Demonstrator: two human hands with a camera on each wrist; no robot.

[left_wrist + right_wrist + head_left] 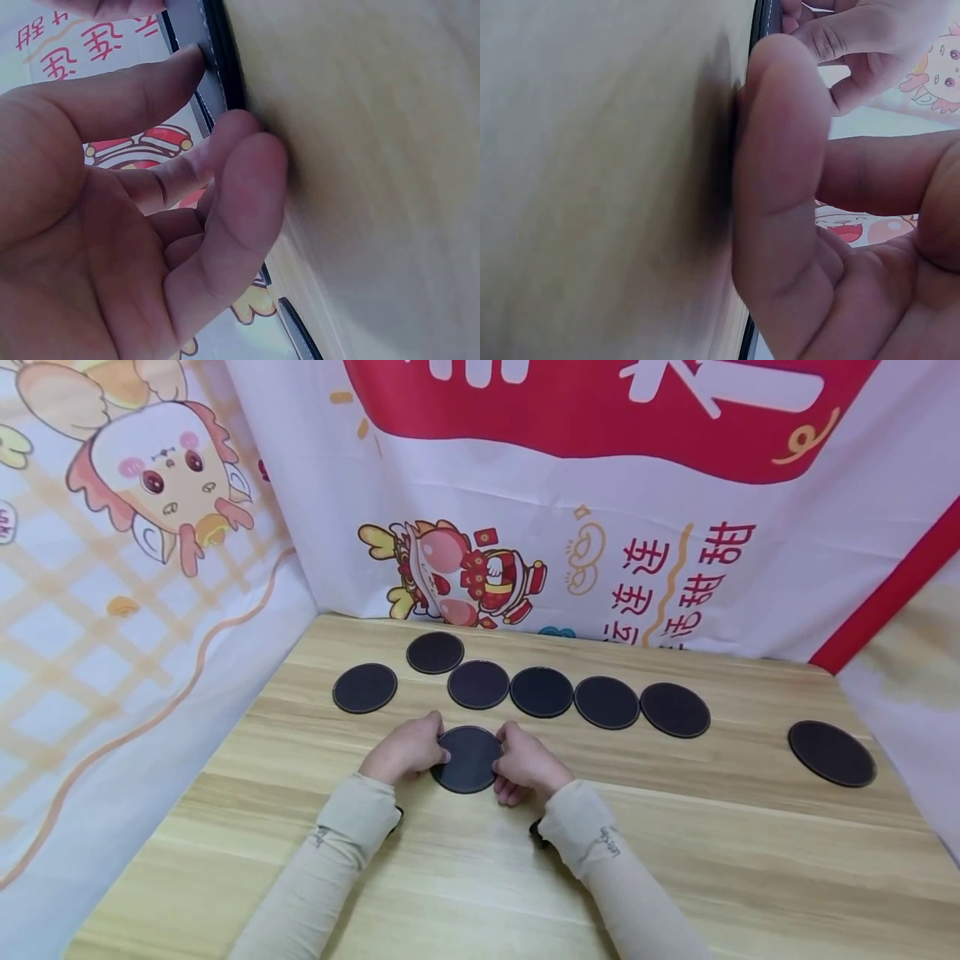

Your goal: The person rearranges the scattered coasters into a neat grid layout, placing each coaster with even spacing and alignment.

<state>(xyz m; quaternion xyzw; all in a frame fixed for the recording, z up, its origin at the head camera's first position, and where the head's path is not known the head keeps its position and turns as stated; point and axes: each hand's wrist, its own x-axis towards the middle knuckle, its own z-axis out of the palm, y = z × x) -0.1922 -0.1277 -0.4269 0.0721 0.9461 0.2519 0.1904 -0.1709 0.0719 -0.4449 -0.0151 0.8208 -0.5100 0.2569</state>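
Note:
A round black coaster with a stitched edge lies low over the wooden table between my two hands. My left hand grips its left side, the thumb on the upper face and fingers at the rim. Opposite, my right hand holds the right side, its thumb at the edge and the other fingers curled below. From the left wrist, the coaster's thick dark edge shows beside the thumb tip. The right wrist view shows a finger close along the tabletop, hiding most of the coaster.
Behind the hands, four-like coasters form a touching row, including one coaster near its middle. Another coaster lies left, one coaster farther back, and one coaster far right. Printed cloth borders the wooden table.

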